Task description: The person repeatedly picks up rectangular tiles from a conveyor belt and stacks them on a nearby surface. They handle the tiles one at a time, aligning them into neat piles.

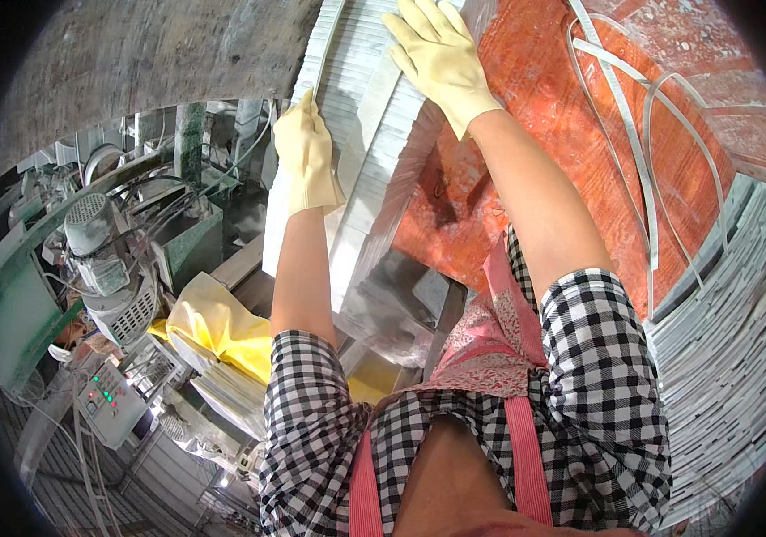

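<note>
Both my hands wear pale yellow rubber gloves. My left hand (pixel 305 154) is closed at the left edge of a stack of white slats (pixel 374 94), its fingers pressed together around the near end of a thin white strip (pixel 325 45). Farther forward, my right hand (pixel 441 64) lies palm down with its fingers spread, near the right side of the stack. A wider pale slat (pixel 368 134) runs lengthwise on top between the two hands. What lies under the right palm is hidden.
To the right is a reddish-orange board (pixel 544 116) with loose white straps (pixel 638 134) across it. Many thin slats (pixel 723 358) are piled at the lower right. Machinery with a motor (pixel 101 233), a control box (pixel 110 403) and yellow sheeting (pixel 222 327) stand left. A worn board (pixel 159 67) spans the upper left.
</note>
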A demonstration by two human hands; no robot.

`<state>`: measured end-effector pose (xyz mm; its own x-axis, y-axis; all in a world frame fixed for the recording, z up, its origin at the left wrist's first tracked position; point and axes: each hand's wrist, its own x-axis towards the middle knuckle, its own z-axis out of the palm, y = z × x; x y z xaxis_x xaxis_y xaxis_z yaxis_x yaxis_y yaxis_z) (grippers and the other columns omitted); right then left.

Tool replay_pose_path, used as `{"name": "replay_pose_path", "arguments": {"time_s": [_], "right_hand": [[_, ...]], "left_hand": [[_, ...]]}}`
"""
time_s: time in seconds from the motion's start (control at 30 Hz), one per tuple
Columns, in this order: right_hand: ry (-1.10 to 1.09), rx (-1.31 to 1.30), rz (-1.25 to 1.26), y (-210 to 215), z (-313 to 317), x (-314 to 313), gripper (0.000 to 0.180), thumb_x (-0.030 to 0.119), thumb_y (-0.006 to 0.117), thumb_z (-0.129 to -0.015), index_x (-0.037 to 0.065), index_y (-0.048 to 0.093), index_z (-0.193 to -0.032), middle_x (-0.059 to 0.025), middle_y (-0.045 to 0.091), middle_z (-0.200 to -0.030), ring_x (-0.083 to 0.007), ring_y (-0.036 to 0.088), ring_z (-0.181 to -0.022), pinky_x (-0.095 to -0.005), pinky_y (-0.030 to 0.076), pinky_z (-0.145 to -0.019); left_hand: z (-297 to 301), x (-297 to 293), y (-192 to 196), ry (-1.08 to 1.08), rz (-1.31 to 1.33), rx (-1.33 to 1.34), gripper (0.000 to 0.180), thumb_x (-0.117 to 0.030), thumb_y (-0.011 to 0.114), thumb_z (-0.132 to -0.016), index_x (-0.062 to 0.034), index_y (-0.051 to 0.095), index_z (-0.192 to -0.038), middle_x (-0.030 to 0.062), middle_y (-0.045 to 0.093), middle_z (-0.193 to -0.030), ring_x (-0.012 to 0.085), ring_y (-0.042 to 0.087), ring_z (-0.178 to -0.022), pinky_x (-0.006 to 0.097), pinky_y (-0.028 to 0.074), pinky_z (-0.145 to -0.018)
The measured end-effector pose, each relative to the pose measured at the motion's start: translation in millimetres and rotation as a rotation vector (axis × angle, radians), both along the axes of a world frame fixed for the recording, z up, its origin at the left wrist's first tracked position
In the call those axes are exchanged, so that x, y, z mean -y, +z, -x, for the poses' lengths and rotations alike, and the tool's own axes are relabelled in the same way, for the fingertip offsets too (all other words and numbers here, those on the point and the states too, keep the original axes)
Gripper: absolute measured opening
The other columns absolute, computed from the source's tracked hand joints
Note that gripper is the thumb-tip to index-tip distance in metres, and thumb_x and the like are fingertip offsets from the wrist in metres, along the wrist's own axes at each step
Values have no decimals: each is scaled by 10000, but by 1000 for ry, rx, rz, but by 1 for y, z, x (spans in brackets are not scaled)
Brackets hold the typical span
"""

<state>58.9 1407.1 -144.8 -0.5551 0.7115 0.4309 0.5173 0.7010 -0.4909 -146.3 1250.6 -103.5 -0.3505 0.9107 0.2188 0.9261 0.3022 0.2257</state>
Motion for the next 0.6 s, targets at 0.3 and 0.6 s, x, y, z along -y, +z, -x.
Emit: {"name": "replay_pose_path", "arguments": {"time_s": [0.3, 0.6], "right_hand": [[-34, -2, 45, -5, 4, -1, 418, 325, 550, -963, 89, 647, -1293, -139, 635, -1350, -359, 519, -1305, -517, 338, -1153], [59, 231, 264, 11, -4, -11, 445, 334, 572, -963, 77, 626, -1323, -119, 597, -1403, -328, 496, -1325, -492, 336, -1154]], "left_hand": [[-4, 0, 0, -68, -83, 52, 268, -103, 602, -957, 11, 723, -1167, 232, 733, -940, 392, 715, -873, 430, 566, -786], [-21, -1, 8, 25, 48, 10, 332, -144, 655, -937, -15, 698, -1240, 226, 728, -1084, 383, 707, -974, 427, 552, -871]]}}
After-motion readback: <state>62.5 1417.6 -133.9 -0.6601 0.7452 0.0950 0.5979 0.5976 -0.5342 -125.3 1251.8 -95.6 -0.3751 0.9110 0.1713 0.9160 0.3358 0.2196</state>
